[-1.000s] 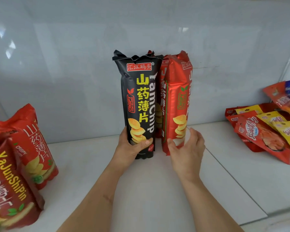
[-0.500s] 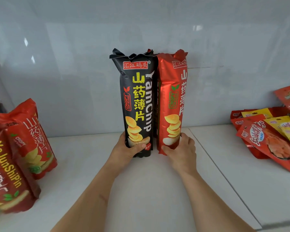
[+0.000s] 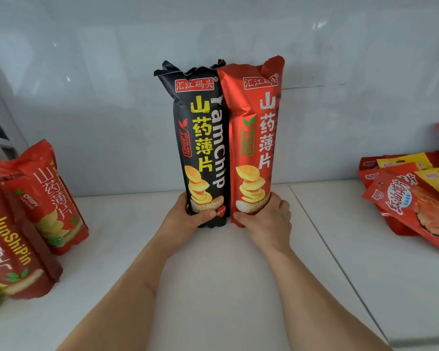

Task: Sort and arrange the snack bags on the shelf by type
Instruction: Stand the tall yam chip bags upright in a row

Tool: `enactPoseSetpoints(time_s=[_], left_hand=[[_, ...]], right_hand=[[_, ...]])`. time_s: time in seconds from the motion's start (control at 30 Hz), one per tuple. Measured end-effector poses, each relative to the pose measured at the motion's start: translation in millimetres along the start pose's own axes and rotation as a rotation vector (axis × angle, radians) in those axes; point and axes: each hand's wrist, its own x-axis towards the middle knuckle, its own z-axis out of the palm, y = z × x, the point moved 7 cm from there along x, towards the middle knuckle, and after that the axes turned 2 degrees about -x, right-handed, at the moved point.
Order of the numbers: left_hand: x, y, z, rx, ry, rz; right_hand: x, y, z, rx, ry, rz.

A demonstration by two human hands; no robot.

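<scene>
Above your left hand [image 3: 188, 216] and right hand [image 3: 266, 219], each clasping a base: black yam chip bag [image 3: 200, 148], red yam chip bag [image 3: 254, 138]; tall, top-heavy, likely toppling once you let go.

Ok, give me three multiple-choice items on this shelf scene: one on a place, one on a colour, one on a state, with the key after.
1. Where does the tall red bag stand relative to the tall black bag?
A. On its right, touching it
B. On its left, apart
C. Flat on top of it

2. What colour are the large characters on the tall black bag?
A. White
B. Yellow
C. Blue

3. What are the hands doing?
A. Both hang idle
B. Only one touches a bag
C. The left hand grips the black bag's base, the right hand the red bag's base

Key: 1 A, the sides meet; 2 B, yellow print; 3 C, thumbs wrap each base.
</scene>
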Motion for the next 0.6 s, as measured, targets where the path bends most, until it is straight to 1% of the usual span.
enactPoseSetpoints(time_s=[0.13,0.4,0.6], left_hand=[[2.2,0.1,1.4,0.026,-0.004,-0.013],[7.0,-7.6,0.0,0.071,0.004,-0.047],[2.2,-5.3,2.3,0.138,0.015,-0.054]], right_hand=[[3.8,1.1,4.0,0.062,0.014,-0.009],[10.4,-0.7,6.3,0.013,0.056,-0.042],[5.8,2.8,4.1,-0.038,-0.001,-0.031]])
